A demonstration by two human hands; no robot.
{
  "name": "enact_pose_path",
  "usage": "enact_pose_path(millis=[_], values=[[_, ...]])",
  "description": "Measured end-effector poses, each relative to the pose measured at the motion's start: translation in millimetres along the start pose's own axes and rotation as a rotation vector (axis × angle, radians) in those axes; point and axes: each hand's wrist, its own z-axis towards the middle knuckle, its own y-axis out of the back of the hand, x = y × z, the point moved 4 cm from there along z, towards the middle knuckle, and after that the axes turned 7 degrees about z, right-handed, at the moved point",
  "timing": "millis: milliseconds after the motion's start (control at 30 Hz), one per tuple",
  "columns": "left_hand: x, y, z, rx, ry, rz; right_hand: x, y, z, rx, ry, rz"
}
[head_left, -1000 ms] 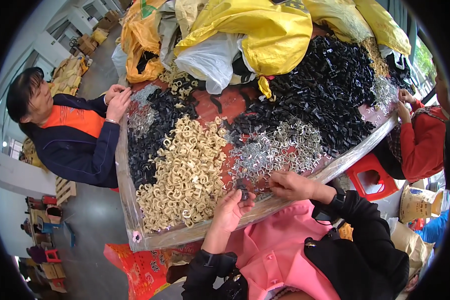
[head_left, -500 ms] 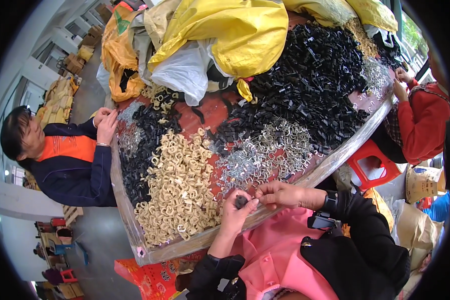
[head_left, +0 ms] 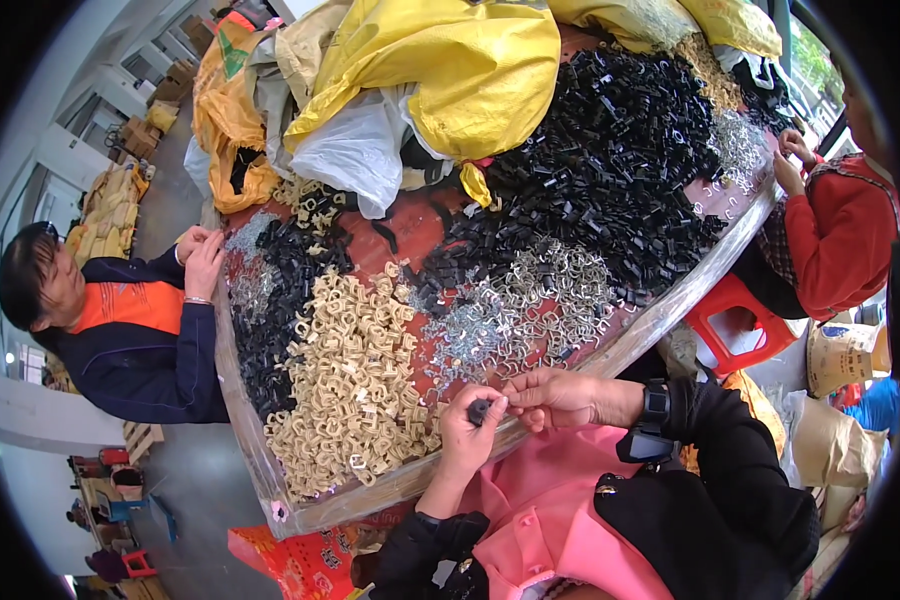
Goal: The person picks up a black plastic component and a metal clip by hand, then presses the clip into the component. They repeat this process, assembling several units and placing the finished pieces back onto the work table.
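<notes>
At the table's near edge my left hand [head_left: 467,432] is closed around a small black plastic part [head_left: 479,411], most of it covered by the fingers. My right hand [head_left: 558,398] pinches close beside it, fingertips meeting the left thumb; whatever sits between those fingertips is too small to make out. Just beyond my hands lie a heap of small grey metal pieces [head_left: 467,335] and a spread of silvery U-shaped metal clips [head_left: 560,300]. To the left is a big pile of beige plastic clips [head_left: 345,385].
A large heap of black plastic parts [head_left: 610,130] covers the far right, with yellow sacks [head_left: 470,70] behind. The wooden table rim [head_left: 400,488] runs before me. One co-worker [head_left: 120,330] works at the left, another [head_left: 835,235] at the right near a red stool [head_left: 740,325].
The whole view has shifted slightly to the left. My hands stay together over the near edge, with the right fingers bent a little differently.
</notes>
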Motion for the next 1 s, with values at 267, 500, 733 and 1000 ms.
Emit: enact_pose_path(millis=[267, 500, 733, 1000], values=[[-5, -3, -8, -0.055, 0.308, -0.228, 0, -10, -4, -0.076, 0.278, -0.215], [-5, -12, -8, 0.119, 0.497, -1.166, 32, -32, -22, -0.158, 0.776, -1.210], [-2, -2, -8, 0.080, 0.593, -0.942, 40, -67, -32, -0.111, 1.090, -1.813], [3, -9, -21, 0.167, 0.593, -0.926, 24, -67, -25, -0.082, 1.132, -2.008]])
